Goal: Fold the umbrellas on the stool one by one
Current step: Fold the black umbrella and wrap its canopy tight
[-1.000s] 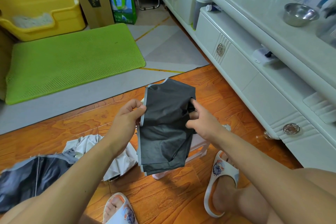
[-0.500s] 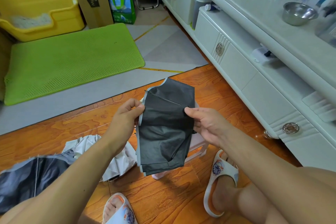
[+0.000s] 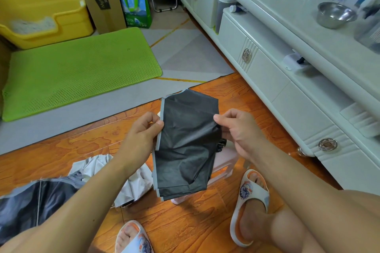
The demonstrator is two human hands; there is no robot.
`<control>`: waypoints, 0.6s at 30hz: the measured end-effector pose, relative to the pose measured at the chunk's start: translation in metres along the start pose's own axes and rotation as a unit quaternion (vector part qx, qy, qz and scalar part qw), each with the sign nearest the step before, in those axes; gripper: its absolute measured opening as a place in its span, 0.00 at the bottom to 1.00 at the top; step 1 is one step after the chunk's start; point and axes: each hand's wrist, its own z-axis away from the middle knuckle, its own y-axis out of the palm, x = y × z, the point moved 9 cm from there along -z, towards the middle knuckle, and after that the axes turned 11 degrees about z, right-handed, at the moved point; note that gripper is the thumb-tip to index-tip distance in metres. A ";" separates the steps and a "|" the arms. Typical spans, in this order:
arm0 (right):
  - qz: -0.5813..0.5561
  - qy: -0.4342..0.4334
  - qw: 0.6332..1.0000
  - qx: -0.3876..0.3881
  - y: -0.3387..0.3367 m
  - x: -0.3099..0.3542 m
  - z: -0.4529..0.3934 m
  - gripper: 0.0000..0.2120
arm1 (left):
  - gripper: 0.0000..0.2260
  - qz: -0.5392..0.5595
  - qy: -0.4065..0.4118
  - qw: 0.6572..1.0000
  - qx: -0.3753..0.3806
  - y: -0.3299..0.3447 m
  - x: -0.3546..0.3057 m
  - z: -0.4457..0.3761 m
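A long white cabinet [image 3: 287, 80] runs along the right of the black umbrella [image 3: 185, 146], and a green mat [image 3: 78, 70] lies on the floor beyond it. The umbrella hangs flattened above a pale stool [image 3: 225, 162], which it mostly hides. The left hand [image 3: 144, 135] pinches its grey left edge with curled fingers; the right hand [image 3: 238, 129] pinches its right edge likewise. Another umbrella [image 3: 37, 201] lies crumpled to its left.

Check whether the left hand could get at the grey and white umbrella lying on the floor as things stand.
Probably not right away: the left hand is pinching the black umbrella's edge. The floor umbrella lies just below that forearm with nothing over it, so once the hand lets go the way looks free.
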 end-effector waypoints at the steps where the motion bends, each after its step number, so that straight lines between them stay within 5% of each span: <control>1: 0.031 -0.008 0.999 0.006 0.002 0.003 0.001 0.09 | 0.14 0.000 0.000 1.000 -0.001 0.000 -0.001 0.001; 6: 0.230 -0.044 0.972 0.009 0.013 0.007 0.006 0.12 | 0.16 -0.015 0.012 1.000 -0.005 -0.001 -0.009 0.002; 12: 0.132 -0.010 0.991 -0.011 0.001 0.001 0.008 0.15 | 0.17 -0.023 0.028 0.999 -0.005 -0.002 -0.010 0.001; 18: 0.166 -0.098 0.978 -0.074 -0.008 -0.003 0.037 0.15 | 0.12 -0.022 0.077 0.997 -0.009 -0.002 -0.021 0.006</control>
